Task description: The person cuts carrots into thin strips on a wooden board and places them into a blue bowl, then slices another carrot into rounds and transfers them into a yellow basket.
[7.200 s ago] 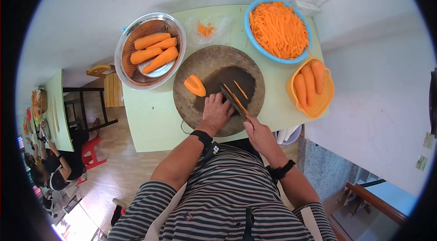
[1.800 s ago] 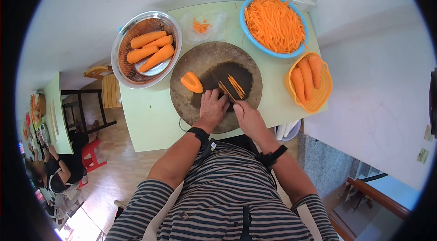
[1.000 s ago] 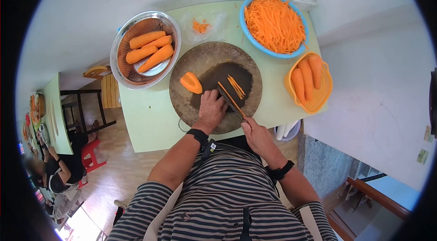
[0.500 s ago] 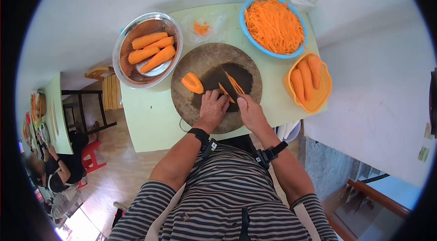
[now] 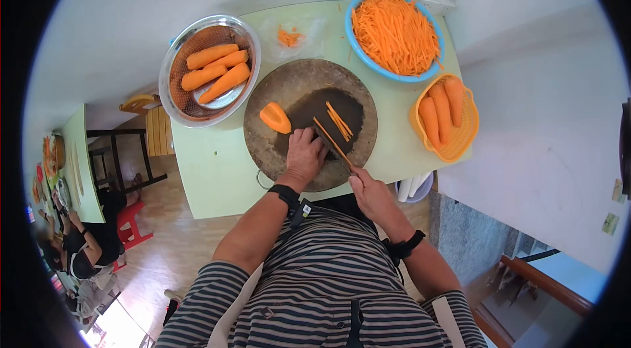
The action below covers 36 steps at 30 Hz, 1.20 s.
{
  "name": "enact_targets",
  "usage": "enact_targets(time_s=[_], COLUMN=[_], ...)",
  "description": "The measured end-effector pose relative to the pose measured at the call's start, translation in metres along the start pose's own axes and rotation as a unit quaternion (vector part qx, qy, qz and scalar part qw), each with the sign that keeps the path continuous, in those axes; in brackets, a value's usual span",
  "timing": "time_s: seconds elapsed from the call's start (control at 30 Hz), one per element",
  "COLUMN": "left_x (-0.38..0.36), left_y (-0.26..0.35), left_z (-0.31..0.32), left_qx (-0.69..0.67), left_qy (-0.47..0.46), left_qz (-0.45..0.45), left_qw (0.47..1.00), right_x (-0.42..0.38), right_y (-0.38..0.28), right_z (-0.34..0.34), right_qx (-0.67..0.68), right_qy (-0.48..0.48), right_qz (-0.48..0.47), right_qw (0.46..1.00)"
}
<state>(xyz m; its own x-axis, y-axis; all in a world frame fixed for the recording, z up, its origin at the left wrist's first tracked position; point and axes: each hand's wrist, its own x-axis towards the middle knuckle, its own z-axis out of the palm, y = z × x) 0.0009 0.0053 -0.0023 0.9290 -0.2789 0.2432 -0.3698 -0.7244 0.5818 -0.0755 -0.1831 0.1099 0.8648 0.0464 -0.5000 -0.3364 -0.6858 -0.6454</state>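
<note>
My right hand (image 5: 376, 197) grips a knife (image 5: 336, 146) by its handle. Its blade runs up and left across the round wooden chopping board (image 5: 271, 154), with an orange strip along it. Curled fingers of my left hand (image 5: 304, 157) press on the board just left of the blade; what lies beneath them is hidden. Several thin carrot strips (image 5: 339, 120) rest on the dark wet patch right of the knife. A thick cut chunk of carrot (image 5: 275, 117) sits on the board, up and left of my left hand.
A steel bowl (image 5: 168, 101) with several peeled carrots stands back left. Carrot scraps (image 5: 288, 36) lie on a clear plastic bag. At the back right are a blue basin (image 5: 350, 42) of shredded carrot and a yellow basket (image 5: 468, 134) with carrots. Another person (image 5: 92, 249) is far left.
My right hand has moved slightly right and down, and the knife stands farther from the loose strips. Those strips now lie apart from the blade. My left hand stays nearly in place.
</note>
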Motion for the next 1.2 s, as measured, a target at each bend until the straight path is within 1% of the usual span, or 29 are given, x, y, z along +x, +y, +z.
enact_targets(time_s=[0.13,0.23,0.43,0.5,0.53,0.6,0.63,0.7,0.73,0.8,0.93,1.0,1.1,1.2], left_x=[0.0,0.0,0.0,0.0,0.0,0.0,0.001,0.003,0.003,0.0,0.001,0.0,-0.001,0.0], left_y=[0.0,-0.001,-0.001,-0.001,-0.002,-0.002,-0.001,-0.001,-0.001,0.0,-0.001,-0.003,-0.001,-0.002], left_z=[-0.001,0.001,0.001,0.002,0.004,0.006,0.006,0.004,0.004,0.004,0.003,0.0,0.0,0.001], left_qx=[0.009,0.007,0.014,0.017,0.013,0.009,0.002,-0.002,-0.013,-0.028,-0.023,-0.016,-0.012,-0.016], left_qy=[-0.002,-0.002,-0.004,-0.005,0.01,0.024,0.029,0.037,0.047,0.055,0.045,0.034,0.017,0.02], left_qz=[-0.001,-0.005,-0.004,-0.002,0.004,0.012,0.014,0.014,0.013,0.01,0.014,0.015,0.01,0.006], left_qw=[1.0,1.0,1.0,1.0,1.0,1.0,0.999,0.999,0.999,0.998,0.999,0.999,1.0,1.0], right_x=[0.001,0.004,0.035,0.047,0.056,0.07,0.072,0.074,0.069,0.049,0.021,0.011,0.005,-0.001], right_y=[-0.002,-0.005,-0.017,-0.021,-0.019,-0.016,-0.015,-0.018,-0.02,-0.021,-0.007,-0.009,-0.004,-0.003], right_z=[0.001,0.001,0.01,0.013,0.012,0.013,0.012,0.007,0.002,-0.008,-0.004,-0.005,-0.004,-0.002], right_qx=[0.014,0.0,-0.02,-0.021,-0.021,0.057,0.058,0.128,0.127,0.064,0.049,0.014,0.02,0.012], right_qy=[0.003,-0.002,-0.004,0.025,0.027,0.058,0.061,0.069,0.066,0.037,0.017,-0.016,-0.015,-0.012], right_qz=[-0.006,-0.002,0.001,-0.033,-0.033,-0.095,-0.096,-0.046,-0.048,-0.026,-0.04,0.009,-0.005,0.006], right_qw=[1.0,1.0,1.0,0.999,0.999,0.992,0.992,0.988,0.989,0.997,0.998,1.0,1.0,1.0])
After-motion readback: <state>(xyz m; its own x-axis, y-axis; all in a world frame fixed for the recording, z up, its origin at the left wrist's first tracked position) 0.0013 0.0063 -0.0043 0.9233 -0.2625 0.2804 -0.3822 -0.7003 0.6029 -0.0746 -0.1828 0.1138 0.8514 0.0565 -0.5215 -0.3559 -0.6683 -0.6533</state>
